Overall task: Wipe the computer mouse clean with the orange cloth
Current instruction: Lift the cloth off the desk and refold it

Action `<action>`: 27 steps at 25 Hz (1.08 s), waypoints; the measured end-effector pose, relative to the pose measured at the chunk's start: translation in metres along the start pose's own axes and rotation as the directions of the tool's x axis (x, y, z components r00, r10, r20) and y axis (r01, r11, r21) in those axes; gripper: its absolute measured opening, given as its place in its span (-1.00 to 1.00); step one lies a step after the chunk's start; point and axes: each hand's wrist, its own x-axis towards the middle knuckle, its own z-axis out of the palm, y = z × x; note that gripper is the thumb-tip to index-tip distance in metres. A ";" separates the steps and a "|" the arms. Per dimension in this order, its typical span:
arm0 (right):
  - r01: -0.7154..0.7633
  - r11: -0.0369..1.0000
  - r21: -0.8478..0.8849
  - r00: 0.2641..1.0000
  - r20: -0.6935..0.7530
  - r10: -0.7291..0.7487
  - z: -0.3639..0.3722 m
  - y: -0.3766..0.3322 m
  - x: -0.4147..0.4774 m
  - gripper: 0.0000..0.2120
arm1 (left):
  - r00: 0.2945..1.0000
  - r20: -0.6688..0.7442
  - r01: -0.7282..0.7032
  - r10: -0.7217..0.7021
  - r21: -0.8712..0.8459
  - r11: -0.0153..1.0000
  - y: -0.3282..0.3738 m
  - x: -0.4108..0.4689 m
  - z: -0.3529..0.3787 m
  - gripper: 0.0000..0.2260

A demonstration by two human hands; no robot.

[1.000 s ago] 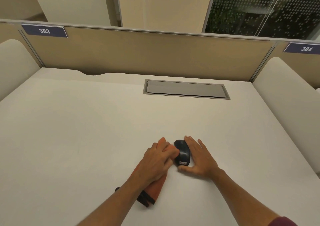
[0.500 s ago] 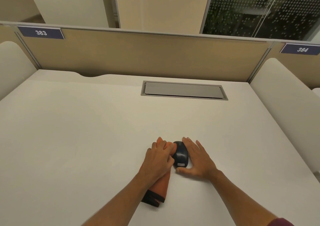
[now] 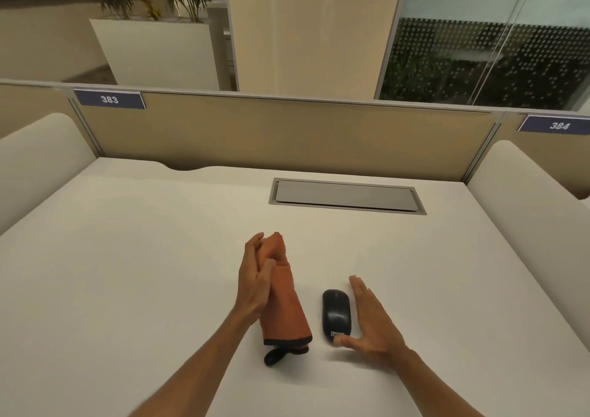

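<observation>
**A:** What am I looking at, biggest thing first?

**B:** From my station I see a broad pale surface (image 3: 159, 257), bare apart from the task's things. Take the computer mouse (image 3: 336, 318) as my landmark: it lies flat on the surface, narrow end pointing away from me. Far beyond it a grey cable hatch (image 3: 346, 195) is set into the surface, lid closed, so I can't tell what it holds. Further off, behind the partition, a white planter (image 3: 153, 52) holds leafy plants.

**A:** And the cloth?

**B:** The orange cloth (image 3: 284, 301) hangs just left of the mouse, apart from it, its dark-edged lower hem at the surface. My left hand (image 3: 255, 282) has its fingers (image 3: 266, 268) closed around the upper part, holding it upright.

**A:** The other hand?

**B:** My right hand (image 3: 373, 324) sits just right of the mouse, fingers spread wide and flat, the thumb tip touching the mouse's near end. It grips nothing.

**A:** Which step, then?

**B:** I judge a pause between strokes, cloth lifted clear. Next I'd steady the mouse from the right and bring the cloth across onto its top.
</observation>
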 end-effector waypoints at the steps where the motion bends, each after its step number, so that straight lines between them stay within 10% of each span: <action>1: -0.026 0.997 0.070 0.999 -0.031 0.028 -0.001 -0.001 -0.001 0.17 | 1.000 -0.005 0.023 -0.023 -0.057 0.998 0.004 0.003 0.000 -0.58; 7: -0.147 0.776 0.614 0.878 -0.280 0.388 -0.024 -0.050 0.035 -0.40 | 0.998 0.040 0.047 -0.037 -0.303 0.952 0.031 0.018 0.000 -0.64; 16: 0.229 0.760 0.609 0.966 -0.241 -0.098 -0.134 -0.179 0.140 -0.57 | 0.976 0.171 -0.034 0.131 -0.479 0.877 0.099 0.068 -0.031 -0.57; 27: 0.346 0.770 0.537 0.897 -0.430 -0.104 -0.140 -0.251 0.218 -0.90 | 0.864 0.448 0.119 0.231 -0.627 0.770 0.134 0.145 -0.090 -0.54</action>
